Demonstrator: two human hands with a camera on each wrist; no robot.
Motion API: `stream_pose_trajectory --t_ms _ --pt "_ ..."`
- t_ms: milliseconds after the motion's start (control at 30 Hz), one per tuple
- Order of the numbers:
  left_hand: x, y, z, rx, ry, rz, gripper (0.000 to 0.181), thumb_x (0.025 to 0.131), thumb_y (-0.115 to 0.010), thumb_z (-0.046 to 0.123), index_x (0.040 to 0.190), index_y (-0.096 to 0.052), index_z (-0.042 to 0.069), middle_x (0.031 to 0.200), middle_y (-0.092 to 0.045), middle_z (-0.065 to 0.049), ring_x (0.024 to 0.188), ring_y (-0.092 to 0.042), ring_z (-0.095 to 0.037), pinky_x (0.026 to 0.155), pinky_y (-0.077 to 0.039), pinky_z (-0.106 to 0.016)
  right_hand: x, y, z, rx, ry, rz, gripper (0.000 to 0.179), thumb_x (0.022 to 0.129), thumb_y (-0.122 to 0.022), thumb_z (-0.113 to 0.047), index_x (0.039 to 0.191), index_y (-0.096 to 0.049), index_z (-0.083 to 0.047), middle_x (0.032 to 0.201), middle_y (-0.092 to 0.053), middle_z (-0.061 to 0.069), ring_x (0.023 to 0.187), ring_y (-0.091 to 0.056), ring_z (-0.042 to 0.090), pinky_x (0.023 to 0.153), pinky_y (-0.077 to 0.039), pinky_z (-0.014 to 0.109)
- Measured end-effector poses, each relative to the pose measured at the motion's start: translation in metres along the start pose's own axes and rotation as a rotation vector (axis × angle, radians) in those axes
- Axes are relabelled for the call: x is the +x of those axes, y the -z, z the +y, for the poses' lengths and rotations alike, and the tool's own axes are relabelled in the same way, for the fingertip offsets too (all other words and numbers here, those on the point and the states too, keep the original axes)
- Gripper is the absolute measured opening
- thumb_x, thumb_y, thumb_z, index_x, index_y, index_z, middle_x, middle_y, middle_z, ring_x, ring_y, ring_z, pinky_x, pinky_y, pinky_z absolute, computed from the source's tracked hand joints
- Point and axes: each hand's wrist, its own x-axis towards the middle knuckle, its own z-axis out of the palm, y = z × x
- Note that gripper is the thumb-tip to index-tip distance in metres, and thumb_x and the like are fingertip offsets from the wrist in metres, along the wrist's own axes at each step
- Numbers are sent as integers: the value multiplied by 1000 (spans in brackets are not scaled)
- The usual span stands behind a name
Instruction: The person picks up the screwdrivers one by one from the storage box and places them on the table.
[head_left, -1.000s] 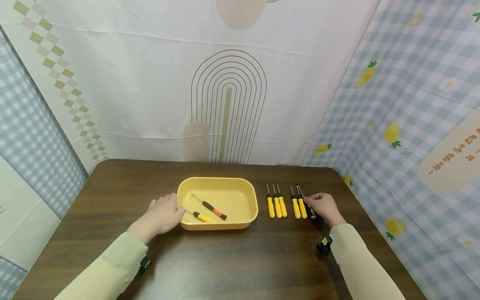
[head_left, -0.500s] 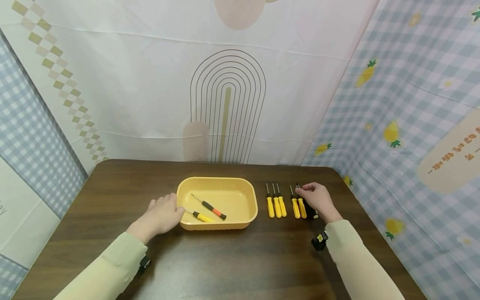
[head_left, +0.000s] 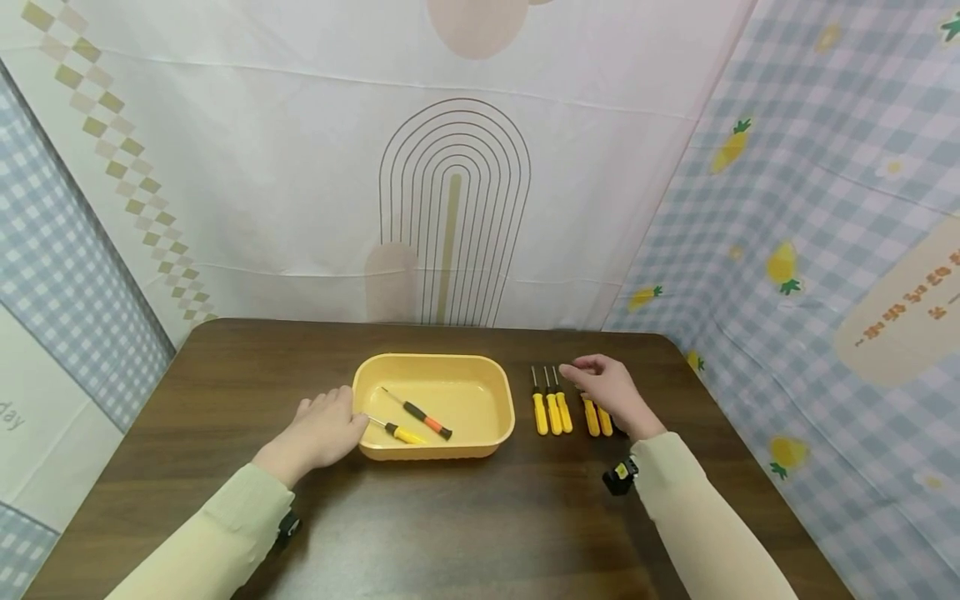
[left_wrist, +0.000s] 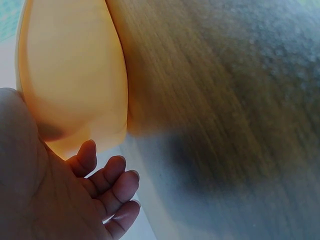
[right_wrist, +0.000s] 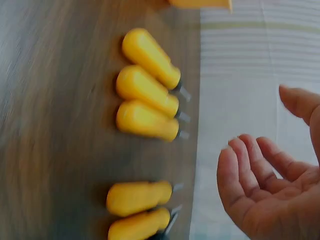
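My left hand [head_left: 318, 433] holds the left end of a yellow plastic tray [head_left: 433, 452], thumb over the rim and fingers outside. Inside lie a screwdriver with a black and red handle [head_left: 427, 419] and a yellow and black screwdriver [head_left: 407, 435]. My right hand [head_left: 609, 392], fingers relaxed and holding nothing, hovers over the screwdrivers right of the tray. Three yellow-handled screwdrivers [head_left: 553, 414] lie side by side there. Two more yellow-handled screwdrivers [right_wrist: 137, 197] sit under the right hand, their shafts hidden in the head view. A black item [right_wrist: 161, 236] beside them is mostly hidden.
Everything stands on a dark wooden table [head_left: 450, 533]. A white printed cloth [head_left: 315, 192] hangs behind its back edge, and a blue checked cloth [head_left: 847, 150] hangs on the right.
My right hand has moved left, from the black item at the row's right end to the gap between the two screwdriver groups. The left hand and the tray have stayed put.
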Motion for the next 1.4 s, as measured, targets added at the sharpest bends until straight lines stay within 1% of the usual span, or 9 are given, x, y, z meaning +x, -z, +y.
stream_pose_trajectory --t_ms 133,367,567,733,867,1067,1233,1300,1400 --pt "1 0 -1 -2 -2 0 30 94 -45 29 102 -49 0 84 -46 -6 75 -41 -24 70 -29 -41 5 -14 -15 83 29 -41 70 84 -68 -51 135 -50 -7 126 -56 15 116 -55 37 94 -45 49" --pt "1 0 -1 -3 -1 6 29 94 -45 29 101 -49 1 84 -46 -6 75 -41 -24 70 -29 -41 10 -36 -35 155 86 -99 65 83 -73 -45 133 -52 -10 128 -56 11 116 -56 32 94 -45 49" --pt "0 2 -1 -4 1 2 32 94 -45 29 104 -49 -1 86 -47 -6 76 -42 -24 70 -30 -41 10 -55 -50 126 116 -119 57 82 -73 -46 130 -57 -17 121 -62 7 109 -61 29 90 -48 47" --pt "0 2 -1 -1 4 -6 33 94 -45 30 105 -49 -1 88 -48 -6 78 -42 -24 72 -31 -43 8 -72 -63 128 145 -137 52 83 -73 -42 126 -59 -17 118 -63 6 107 -62 28 86 -51 42" --pt "1 1 -2 1 8 -8 35 94 -45 30 107 -49 -2 89 -48 -7 79 -42 -25 73 -31 -43 8 -86 -68 128 167 -158 53 82 -75 -40 125 -60 -15 115 -64 5 105 -62 25 87 -50 45" --pt "2 0 -3 7 8 -5 34 94 -45 31 107 -49 -1 88 -48 -6 78 -42 -25 72 -31 -43 7 -106 -71 109 189 -215 59 82 -76 -38 130 -58 -9 112 -65 6 102 -62 28 88 -48 49" --pt "1 0 -2 4 7 -7 33 94 -45 30 106 -49 -1 87 -47 -6 77 -42 -25 71 -30 -42 6 -123 -74 43 207 -237 55 82 -76 -38 128 -60 -11 106 -66 2 97 -61 19 85 -49 48" --pt "1 0 -2 4 6 -8 34 94 -45 30 106 -49 -1 87 -47 -7 77 -42 -25 71 -30 -42 6 -129 -75 7 222 -246 56 82 -76 -39 128 -60 -10 104 -66 1 94 -61 16 82 -51 44" --pt "0 0 -1 6 5 -7 36 95 -45 31 108 -49 -2 88 -48 -7 78 -42 -25 72 -31 -42 2 -136 -80 -13 242 -267 54 83 -75 -36 127 -60 -7 105 -65 2 94 -61 17 79 -51 40"
